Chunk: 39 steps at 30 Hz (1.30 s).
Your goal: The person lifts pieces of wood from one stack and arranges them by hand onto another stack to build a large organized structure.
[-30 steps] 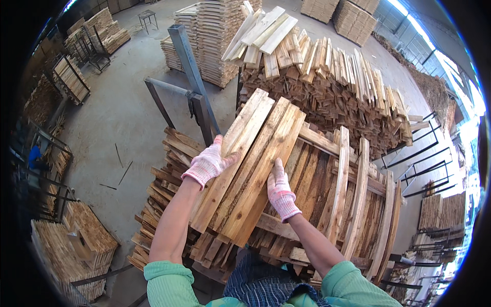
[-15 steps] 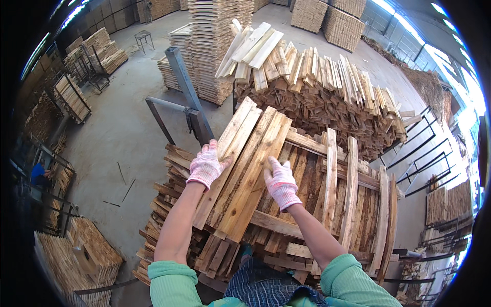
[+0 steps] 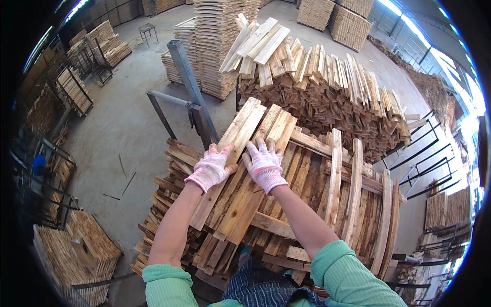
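Both my hands wear white-and-pink knit gloves and rest on a row of long wooden boards point(image 3: 239, 214) laid side by side on a stack of lumber. My left hand point(image 3: 210, 168) lies over the pale outermost boards point(image 3: 242, 128) at the row's left, fingers stretched forward and thumb out to the right. Flat across the middle and right boards of the row is my right hand point(image 3: 265, 165), fingers spread. Neither hand is wrapped round a board. Right of the row, several narrow slats point(image 3: 353, 189) lie lengthwise over crosspieces on the same stack.
A blue-grey metal post point(image 3: 188, 77) stands just beyond the stack's left corner. Farther ahead lies a big heap of loose boards point(image 3: 327, 97), with a tall neat lumber stack point(image 3: 220, 56) behind. Black metal frames point(image 3: 427, 158) stand at right. A person in blue point(image 3: 40, 165) is at far left.
My right hand has moved left from the row's right edge onto the top of the boards, closer to my left hand. My left hand has shifted slightly right. The view has turned slightly.
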Motion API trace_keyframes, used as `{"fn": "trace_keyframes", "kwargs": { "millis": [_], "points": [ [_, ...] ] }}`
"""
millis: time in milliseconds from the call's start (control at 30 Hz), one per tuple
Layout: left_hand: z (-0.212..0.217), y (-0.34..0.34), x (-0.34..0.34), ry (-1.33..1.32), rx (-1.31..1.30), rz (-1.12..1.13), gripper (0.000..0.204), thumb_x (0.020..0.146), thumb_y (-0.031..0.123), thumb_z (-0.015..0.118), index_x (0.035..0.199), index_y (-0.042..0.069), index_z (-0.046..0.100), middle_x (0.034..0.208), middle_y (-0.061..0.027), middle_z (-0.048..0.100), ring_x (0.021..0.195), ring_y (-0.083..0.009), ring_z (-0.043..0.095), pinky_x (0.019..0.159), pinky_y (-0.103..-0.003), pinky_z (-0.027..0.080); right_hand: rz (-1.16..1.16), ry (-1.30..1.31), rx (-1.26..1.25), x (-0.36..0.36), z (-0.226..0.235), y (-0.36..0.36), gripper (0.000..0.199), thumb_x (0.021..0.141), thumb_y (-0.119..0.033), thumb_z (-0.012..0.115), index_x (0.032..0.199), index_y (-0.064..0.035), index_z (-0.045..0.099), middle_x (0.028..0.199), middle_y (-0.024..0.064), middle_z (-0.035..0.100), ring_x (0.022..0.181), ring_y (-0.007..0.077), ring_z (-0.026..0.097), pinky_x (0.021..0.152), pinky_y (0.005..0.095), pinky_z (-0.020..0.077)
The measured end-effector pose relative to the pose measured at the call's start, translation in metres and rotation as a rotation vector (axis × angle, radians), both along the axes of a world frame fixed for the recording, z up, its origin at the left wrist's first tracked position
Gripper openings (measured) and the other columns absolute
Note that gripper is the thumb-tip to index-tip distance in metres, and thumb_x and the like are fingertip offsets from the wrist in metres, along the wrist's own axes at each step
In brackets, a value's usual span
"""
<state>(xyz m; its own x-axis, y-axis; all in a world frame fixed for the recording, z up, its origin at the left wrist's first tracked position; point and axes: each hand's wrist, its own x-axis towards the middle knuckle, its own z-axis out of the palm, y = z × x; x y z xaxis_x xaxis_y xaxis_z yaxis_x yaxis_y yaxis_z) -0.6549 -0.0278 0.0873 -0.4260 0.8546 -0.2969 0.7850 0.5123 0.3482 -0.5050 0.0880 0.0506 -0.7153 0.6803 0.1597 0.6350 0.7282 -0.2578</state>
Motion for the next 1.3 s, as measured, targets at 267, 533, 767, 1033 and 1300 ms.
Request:
{"fn": "trace_keyframes", "kwargs": {
  "millis": [267, 533, 767, 1033, 1300],
  "points": [
    [0.027, 0.018, 0.013, 0.079, -0.095, 0.103, 0.091, 0.079, 0.041, 0.078, 0.156, 0.024, 0.032, 0.146, -0.0258, 0.042, 0.136, -0.0425, 0.043, 0.111, -0.048, 0.042, 0.069, -0.136, -0.032, 0.004, 0.025, 0.009, 0.049, 0.096, -0.043, 0.055, 0.140, -0.0214, 0.053, 0.149, 0.0167, 0.043, 0.143, 0.0422, 0.033, 0.110, 0.0680, 0.0277],
    [0.019, 0.016, 0.003, 0.018, -0.065, 0.187, 0.105, 0.077, 0.038, 0.078, 0.161, 0.025, 0.017, 0.153, -0.0288, 0.034, 0.139, -0.0443, 0.041, 0.113, -0.050, 0.039, 0.247, -0.052, 0.057, 0.001, 0.017, 0.027, 0.038, 0.097, -0.041, 0.057, 0.127, -0.0198, 0.062, 0.142, 0.0131, 0.048, 0.141, 0.0425, 0.034, 0.112, 0.0701, 0.0240],
    [0.016, 0.019, 0.005, -0.023, -0.050, 0.210, 0.107, 0.077, 0.039, 0.079, 0.161, 0.025, 0.015, 0.152, -0.0290, 0.035, 0.139, -0.0446, 0.040, 0.114, -0.048, 0.037, 0.170, -0.063, 0.039, -0.017, 0.009, 0.037, 0.038, 0.098, -0.042, 0.054, 0.125, -0.0162, 0.064, 0.139, 0.0099, 0.051, 0.142, 0.0369, 0.034, 0.112, 0.0686, 0.0234],
    [0.021, 0.007, 0.003, -0.032, 0.145, 0.329, 0.116, 0.070, 0.032, 0.084, 0.161, 0.019, 0.014, 0.139, -0.0252, 0.045, 0.132, -0.0405, 0.047, 0.112, -0.044, 0.041, 0.136, -0.060, 0.058, -0.030, 0.007, 0.075, 0.041, 0.098, -0.043, 0.053, 0.126, -0.0152, 0.064, 0.141, 0.0111, 0.049, 0.141, 0.0404, 0.033, 0.111, 0.0694, 0.0264],
    [0.028, -0.025, -0.010, -0.242, 0.675, 0.275, 0.107, 0.068, 0.014, 0.079, 0.159, 0.010, 0.023, 0.147, -0.0218, 0.039, 0.138, -0.0329, 0.039, 0.117, -0.041, 0.034, 0.157, -0.283, 0.022, -0.069, 0.025, 0.137, 0.052, 0.100, -0.047, 0.048, 0.145, -0.0212, 0.051, 0.148, 0.0169, 0.047, 0.143, 0.0474, 0.033, 0.115, 0.0700, 0.0214]
  ]
}}
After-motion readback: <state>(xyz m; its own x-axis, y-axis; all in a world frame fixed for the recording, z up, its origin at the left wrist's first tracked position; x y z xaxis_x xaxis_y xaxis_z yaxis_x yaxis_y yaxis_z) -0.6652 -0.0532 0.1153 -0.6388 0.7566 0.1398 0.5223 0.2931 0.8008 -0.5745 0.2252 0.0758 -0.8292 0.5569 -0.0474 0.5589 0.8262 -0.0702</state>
